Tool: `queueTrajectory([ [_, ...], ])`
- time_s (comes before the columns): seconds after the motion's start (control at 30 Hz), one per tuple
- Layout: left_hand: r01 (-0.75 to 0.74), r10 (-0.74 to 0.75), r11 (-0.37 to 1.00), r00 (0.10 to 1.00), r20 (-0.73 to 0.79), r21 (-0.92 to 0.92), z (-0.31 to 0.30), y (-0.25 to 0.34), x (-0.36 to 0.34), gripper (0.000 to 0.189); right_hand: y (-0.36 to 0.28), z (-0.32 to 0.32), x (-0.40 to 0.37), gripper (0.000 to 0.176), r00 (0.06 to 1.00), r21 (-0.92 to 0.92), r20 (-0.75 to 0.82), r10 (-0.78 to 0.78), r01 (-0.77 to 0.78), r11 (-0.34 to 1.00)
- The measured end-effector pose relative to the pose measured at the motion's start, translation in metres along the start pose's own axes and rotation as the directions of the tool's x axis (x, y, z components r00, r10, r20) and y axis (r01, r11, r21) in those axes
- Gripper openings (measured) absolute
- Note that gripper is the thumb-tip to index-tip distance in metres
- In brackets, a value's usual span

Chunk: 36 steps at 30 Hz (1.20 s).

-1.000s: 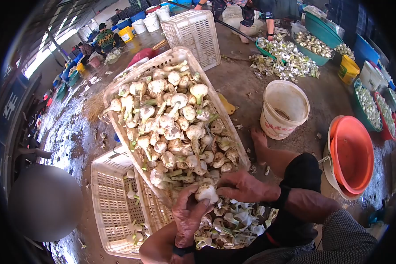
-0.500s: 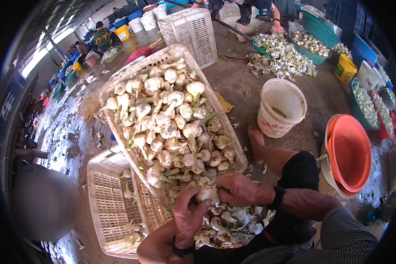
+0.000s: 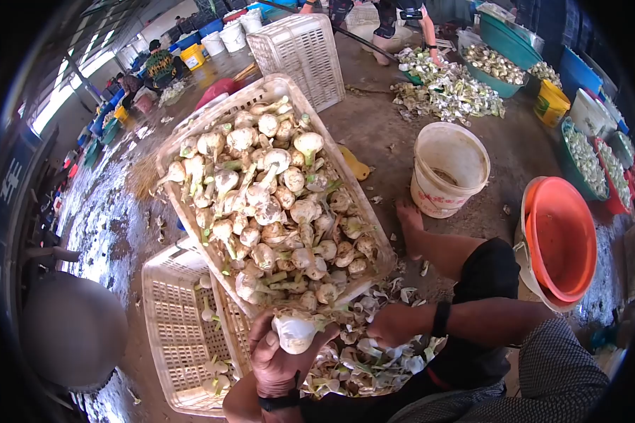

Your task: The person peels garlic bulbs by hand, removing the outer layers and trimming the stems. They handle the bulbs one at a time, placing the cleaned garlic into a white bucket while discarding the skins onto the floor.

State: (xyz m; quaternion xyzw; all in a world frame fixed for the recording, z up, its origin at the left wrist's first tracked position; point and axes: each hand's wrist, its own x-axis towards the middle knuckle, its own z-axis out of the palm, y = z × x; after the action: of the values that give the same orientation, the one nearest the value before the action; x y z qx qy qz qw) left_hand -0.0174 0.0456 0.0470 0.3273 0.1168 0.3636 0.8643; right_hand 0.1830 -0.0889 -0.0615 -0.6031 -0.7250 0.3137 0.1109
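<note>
Wet concrete floor (image 3: 395, 134) is seen beneath everything, strewn with scraps. A garlic bulb (image 3: 294, 333) is gripped in the left hand (image 3: 275, 356), fingers wrapped round its lower half, just below the near corner of the full crate (image 3: 222, 106). The right hand (image 3: 388, 326) is kept apart from the bulb, to its right over the peel heap (image 3: 374, 356); it appears curled, but how tightly, and whether on anything, cannot be told.

Half a second ago both hands were closed on the bulb against the crate's rim. Since then the right hand has been drawn off and the bulb brought nearer the body.

The full crate is propped tilted on a lower crate (image 3: 173, 317), which holds only a few bulbs. Open floor is left to the right of the crate, bounded by a white bucket (image 3: 450, 169) and an orange basin (image 3: 561, 240).
</note>
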Motion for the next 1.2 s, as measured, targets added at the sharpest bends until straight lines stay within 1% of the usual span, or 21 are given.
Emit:
queueTrajectory([
  [0.03,0.067,-0.066,0.997,0.998,0.01,-0.028,-0.007,0.001,0.0,0.05,-0.003,0.001,-0.001,0.025,0.99,0.069,0.031,-0.135,0.132,0.989],
  [0.1,0.119,-0.119,0.991,0.993,0.016,-0.061,-0.013,0.0,-0.002,0.051,-0.005,-0.003,0.004,0.021,0.987,0.073,0.042,-0.153,0.149,0.986],
  [0.17,0.165,-0.166,0.986,0.985,-0.047,-0.012,-0.014,-0.002,-0.002,0.051,-0.009,-0.025,0.01,0.017,0.984,0.197,-0.172,-0.052,0.086,0.977],
  [0.2,0.149,-0.149,0.989,0.989,-0.017,0.009,-0.018,-0.004,-0.002,0.049,-0.012,-0.041,0.012,0.017,0.961,0.227,-0.267,-0.076,0.139,0.964],
  [0.23,0.15,-0.15,0.989,0.989,-0.016,0.01,-0.017,-0.005,-0.001,0.049,-0.01,-0.047,0.016,0.017,0.96,0.227,-0.269,-0.075,0.139,0.964],
  [0.3,0.136,-0.133,0.99,0.99,-0.053,0.045,-0.014,-0.008,-0.002,0.047,-0.006,-0.053,0.022,0.023,0.812,0.327,-0.581,-0.058,0.298,0.897],
  [0.33,0.139,-0.136,0.989,0.989,-0.053,0.043,-0.013,-0.01,-0.002,0.047,-0.013,-0.062,0.018,0.023,0.812,0.328,-0.581,-0.055,0.295,0.897],
  [0.4,0.105,-0.099,0.987,0.993,-0.058,0.118,-0.013,-0.014,-0.001,0.045,-0.032,-0.081,0.007,0.028,0.865,0.602,-0.484,0.133,0.219,0.768],
  [0.43,0.107,-0.1,0.987,0.993,-0.058,0.118,-0.017,-0.018,-0.001,0.045,-0.033,-0.08,0.007,0.028,0.865,0.603,-0.484,0.135,0.218,0.768],
  [0.5,0.102,-0.081,0.946,0.994,-0.08,0.306,-0.029,-0.028,-0.002,0.044,-0.035,-0.076,0.008,0.028,0.843,0.65,-0.538,0.026,0.395,0.649],
  [0.53,0.102,-0.077,0.935,0.993,-0.086,0.341,-0.027,-0.032,-0.002,0.041,-0.035,-0.075,0.008,0.028,0.841,0.651,-0.54,0.029,0.395,0.649],
  [0.63,0.245,-0.21,0.925,0.967,-0.147,0.291,-0.032,-0.036,-0.003,0.041,-0.032,-0.073,0.008,0.022,0.838,0.557,-0.546,-0.014,0.376,0.741],
  [0.73,0.195,-0.181,0.877,0.981,-0.075,0.438,-0.04,-0.039,-0.002,0.039,-0.028,-0.068,0.009,0.018,0.825,0.52,-0.564,-0.035,0.387,0.761],
  [0.8,0.197,-0.185,0.871,0.98,-0.071,0.449,-0.043,-0.039,-0.003,0.039,-0.024,-0.063,0.01,0.014,0.813,0.354,-0.582,-0.034,0.291,0.889],
  [0.83,0.198,-0.189,0.865,0.98,-0.066,0.462,-0.039,-0.038,-0.001,0.04,-0.024,-0.062,0.01,0.014,0.812,0.356,-0.583,-0.03,0.289,0.889],
  [0.93,0.104,-0.099,0.933,0.995,-0.032,0.346,-0.014,-0.026,-0.001,0.041,-0.023,-0.055,0.007,0.016,0.866,0.232,-0.5,-0.006,0.141,0.963],
  [1.0,0.112,-0.105,0.936,0.994,-0.038,0.334,-0.011,-0.021,-0.001,0.042,-0.018,-0.041,0.007,0.016,0.969,0.182,-0.246,-0.019,0.066,0.981],
  [1.03,0.121,-0.112,0.938,0.993,-0.048,0.325,-0.011,-0.018,-0.001,0.042,-0.013,-0.033,0.007,0.016,0.969,0.183,-0.244,-0.023,0.069,0.981],
  [1.1,0.114,-0.103,0.952,0.993,-0.052,0.283,-0.004,-0.015,-0.001,0.045,-0.001,-0.015,-0.001,0.015,0.995,0.014,-0.008,-0.095,0.095,0.995],
  [1.13,0.108,-0.099,0.965,0.994,-0.051,0.239,-0.002,-0.013,0.0,0.049,-0.002,-0.011,-0.008,0.011,0.984,-0.016,-0.097,-0.151,0.15,0.989],
  [1.2,0.097,-0.093,0.971,0.995,-0.031,0.217,-0.005,-0.013,0.002,0.048,0.004,-0.012,-0.004,0.011,0.986,-0.066,-0.092,-0.141,0.135,0.989],
])
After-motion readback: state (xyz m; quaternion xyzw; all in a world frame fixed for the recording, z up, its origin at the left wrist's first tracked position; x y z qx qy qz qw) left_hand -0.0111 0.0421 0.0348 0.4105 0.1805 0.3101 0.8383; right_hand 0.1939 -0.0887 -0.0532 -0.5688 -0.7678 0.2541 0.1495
